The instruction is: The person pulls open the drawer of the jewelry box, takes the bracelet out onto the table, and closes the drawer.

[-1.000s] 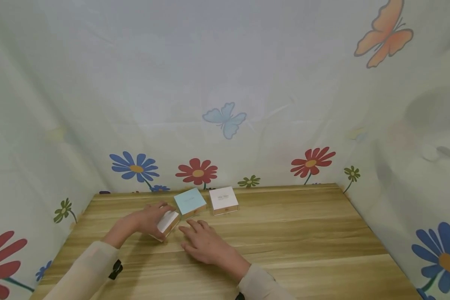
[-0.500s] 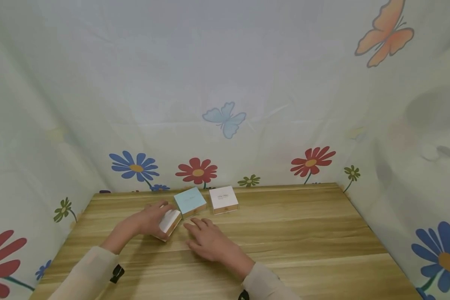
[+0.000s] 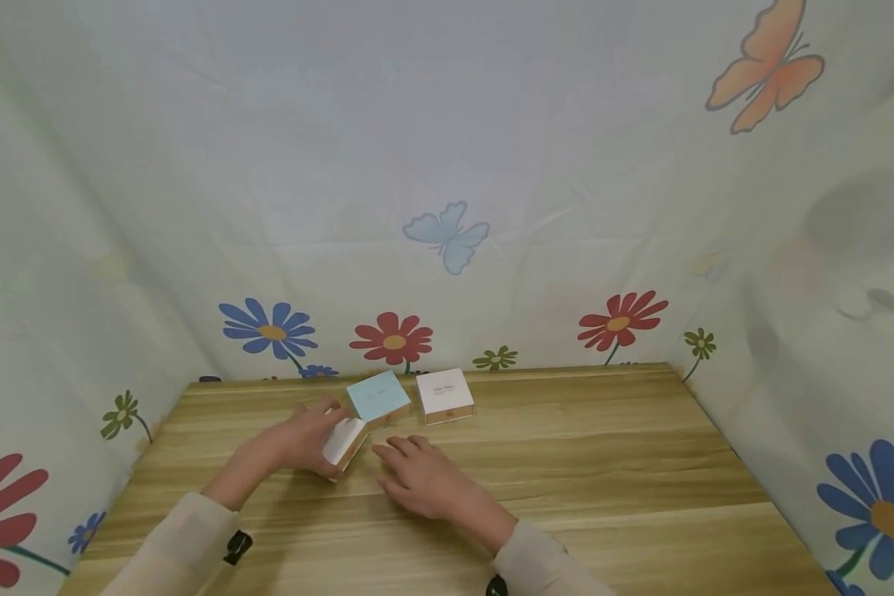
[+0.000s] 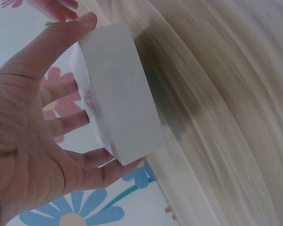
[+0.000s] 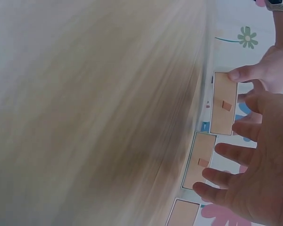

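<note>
My left hand (image 3: 301, 439) grips a small white box (image 3: 345, 440) by opposite sides, thumb at the near end and fingertips at the far end. The left wrist view shows a plain white face of this box (image 4: 122, 89). Its tan side with a small tab faces the right wrist camera. Right beside its far corner lies a light blue box (image 3: 378, 397), set at an angle. My right hand (image 3: 428, 480) hovers low in front of the boxes, fingers spread and holding nothing.
A second white box (image 3: 444, 393) with small print on its lid sits just right of the blue one. The wood-grain table (image 3: 603, 463) ends at a flower-and-butterfly curtain (image 3: 536, 248) behind and at both sides.
The gripped white box has slid a little to the right with my left hand, closer to the blue box. My right hand has also shifted slightly rightward. The other two boxes stay put.
</note>
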Available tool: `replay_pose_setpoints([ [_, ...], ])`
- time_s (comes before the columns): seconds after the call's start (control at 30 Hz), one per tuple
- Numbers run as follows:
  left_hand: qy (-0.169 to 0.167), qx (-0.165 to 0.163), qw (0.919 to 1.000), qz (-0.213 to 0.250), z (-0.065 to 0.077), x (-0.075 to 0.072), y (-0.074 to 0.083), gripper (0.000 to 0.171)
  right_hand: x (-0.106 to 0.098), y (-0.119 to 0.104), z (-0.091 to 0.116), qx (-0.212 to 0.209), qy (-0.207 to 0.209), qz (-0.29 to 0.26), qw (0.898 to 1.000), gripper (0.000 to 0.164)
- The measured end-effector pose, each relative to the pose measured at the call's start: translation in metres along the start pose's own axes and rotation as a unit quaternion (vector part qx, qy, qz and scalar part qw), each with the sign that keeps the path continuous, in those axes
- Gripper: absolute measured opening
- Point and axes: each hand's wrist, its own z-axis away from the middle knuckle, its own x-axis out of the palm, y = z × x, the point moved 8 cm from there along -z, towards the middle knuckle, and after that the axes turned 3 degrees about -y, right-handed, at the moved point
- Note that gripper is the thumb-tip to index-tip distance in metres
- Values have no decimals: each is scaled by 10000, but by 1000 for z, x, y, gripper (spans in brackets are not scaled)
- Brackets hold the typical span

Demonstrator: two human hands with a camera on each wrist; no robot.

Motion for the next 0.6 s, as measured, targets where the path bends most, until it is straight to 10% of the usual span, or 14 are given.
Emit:
replay_pose_setpoints([
  [0.6,-74,-82,9999,123,-11,14,48,92,-5,26,28,124,-95,186,9997,49],
])
